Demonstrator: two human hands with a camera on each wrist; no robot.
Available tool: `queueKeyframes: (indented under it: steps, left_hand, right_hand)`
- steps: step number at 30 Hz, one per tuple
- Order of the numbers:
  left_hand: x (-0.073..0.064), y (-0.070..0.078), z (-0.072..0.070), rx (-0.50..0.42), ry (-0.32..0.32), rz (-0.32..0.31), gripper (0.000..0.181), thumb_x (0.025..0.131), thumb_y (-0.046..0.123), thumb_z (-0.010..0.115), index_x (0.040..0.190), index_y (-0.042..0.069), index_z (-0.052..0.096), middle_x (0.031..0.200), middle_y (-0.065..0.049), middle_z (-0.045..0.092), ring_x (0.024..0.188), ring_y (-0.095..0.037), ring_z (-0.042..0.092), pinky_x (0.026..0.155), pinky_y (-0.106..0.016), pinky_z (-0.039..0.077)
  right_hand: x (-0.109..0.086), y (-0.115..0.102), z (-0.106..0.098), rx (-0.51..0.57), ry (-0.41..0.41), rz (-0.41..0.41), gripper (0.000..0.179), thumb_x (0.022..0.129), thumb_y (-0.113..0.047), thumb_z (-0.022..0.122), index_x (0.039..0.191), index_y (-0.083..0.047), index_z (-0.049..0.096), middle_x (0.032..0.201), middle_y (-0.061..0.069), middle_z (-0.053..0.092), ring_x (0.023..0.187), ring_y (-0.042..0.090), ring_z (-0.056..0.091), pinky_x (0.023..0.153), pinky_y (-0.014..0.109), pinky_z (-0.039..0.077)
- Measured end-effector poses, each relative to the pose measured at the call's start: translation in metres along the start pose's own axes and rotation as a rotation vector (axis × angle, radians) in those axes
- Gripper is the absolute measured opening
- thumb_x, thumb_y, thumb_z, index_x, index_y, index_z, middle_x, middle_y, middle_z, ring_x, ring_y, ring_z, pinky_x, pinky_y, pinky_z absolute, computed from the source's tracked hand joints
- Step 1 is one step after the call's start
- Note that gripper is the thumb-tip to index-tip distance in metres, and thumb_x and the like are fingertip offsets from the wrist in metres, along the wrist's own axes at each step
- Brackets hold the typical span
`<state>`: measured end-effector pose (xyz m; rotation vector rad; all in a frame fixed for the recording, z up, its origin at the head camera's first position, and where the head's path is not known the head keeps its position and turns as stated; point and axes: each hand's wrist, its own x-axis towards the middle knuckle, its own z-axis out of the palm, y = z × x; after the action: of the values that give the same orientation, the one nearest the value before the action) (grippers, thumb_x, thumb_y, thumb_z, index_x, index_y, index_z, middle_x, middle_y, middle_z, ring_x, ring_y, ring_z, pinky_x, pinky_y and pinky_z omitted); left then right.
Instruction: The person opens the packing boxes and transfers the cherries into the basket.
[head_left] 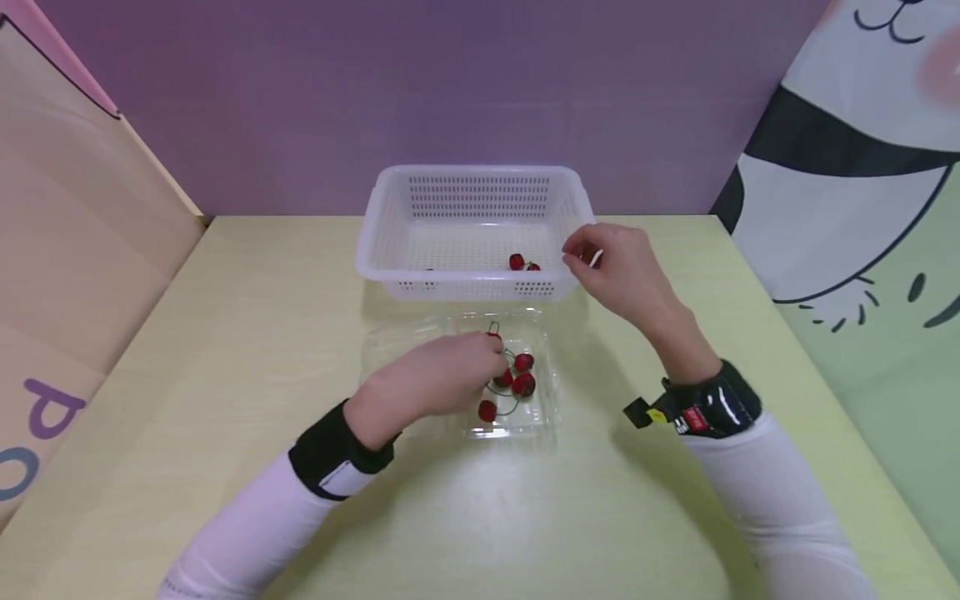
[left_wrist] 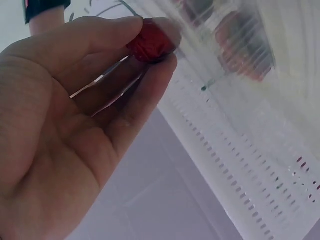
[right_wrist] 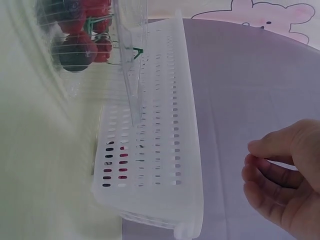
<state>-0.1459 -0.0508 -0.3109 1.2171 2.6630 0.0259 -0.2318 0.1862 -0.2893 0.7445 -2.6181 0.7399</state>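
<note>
My left hand (head_left: 438,371) pinches a dark red cherry (left_wrist: 152,42) between thumb and fingertips, and a green stem rises from it in the left wrist view. It reaches over a clear plastic box (head_left: 547,408), where several cherries (head_left: 523,384) with long stems lie; the fingers hide part of the box. Beside the right rim of a white plastic basket (head_left: 476,287) hovers my right hand (head_left: 618,267). Its fingers are loosely bent toward the thumb, and nothing shows between them in the right wrist view. A few cherries (head_left: 517,262) rest inside the basket near its front right.
The basket stands behind the box, close to the purple backdrop (head_left: 480,92) at the back of the pale table (head_left: 247,350). The box's transparent lid (head_left: 382,346) lies folded out to the left, partly under my left arm. Printed panels flank the table.
</note>
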Motion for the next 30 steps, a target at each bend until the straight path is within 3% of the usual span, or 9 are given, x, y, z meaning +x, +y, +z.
queueKeyframes:
  steps: [6,11,18,30]
  left_hand:
    - [-0.004,-0.008,-0.005,0.018,0.136,0.069,0.017,0.085,-0.003,0.060,0.089,0.011,0.069,0.081,0.006,0.052,0.073,-0.010,0.051,0.065,-0.019,0.042]
    - [-0.010,-0.015,-0.013,-0.007,0.228,0.082,0.013,0.087,-0.001,0.062,0.093,0.008,0.068,0.085,0.003,0.056,0.075,-0.011,0.054,0.068,-0.019,0.044]
    - [-0.015,-0.021,-0.018,-0.017,0.351,0.120,0.011,0.088,-0.001,0.065,0.095,0.005,0.069,0.091,-0.003,0.062,0.081,-0.015,0.059,0.073,-0.023,0.047]
    - [-0.020,-0.035,-0.020,-0.027,0.492,0.116,0.014,0.087,0.002,0.069,0.101,0.002,0.069,0.099,-0.004,0.063,0.089,-0.017,0.060,0.081,-0.024,0.046]
  right_hand:
    - [-0.005,-0.005,0.001,0.022,-0.022,-0.017,0.007,0.089,-0.005,0.070,0.096,-0.003,0.070,0.087,0.002,0.065,0.073,0.016,0.060,0.066,0.024,0.049]
    - [-0.009,-0.010,0.003,0.046,-0.051,-0.051,0.006,0.089,-0.003,0.070,0.095,-0.003,0.070,0.086,0.002,0.066,0.072,0.016,0.061,0.064,0.024,0.050]
    - [-0.018,-0.015,0.008,0.052,-0.171,-0.129,0.009,0.088,-0.003,0.070,0.096,-0.004,0.071,0.086,0.001,0.066,0.073,0.015,0.061,0.062,0.024,0.048]
    - [-0.028,-0.019,0.024,0.102,-0.362,-0.295,0.012,0.086,-0.001,0.073,0.095,-0.007,0.070,0.089,-0.003,0.065,0.079,0.011,0.063,0.072,0.026,0.051]
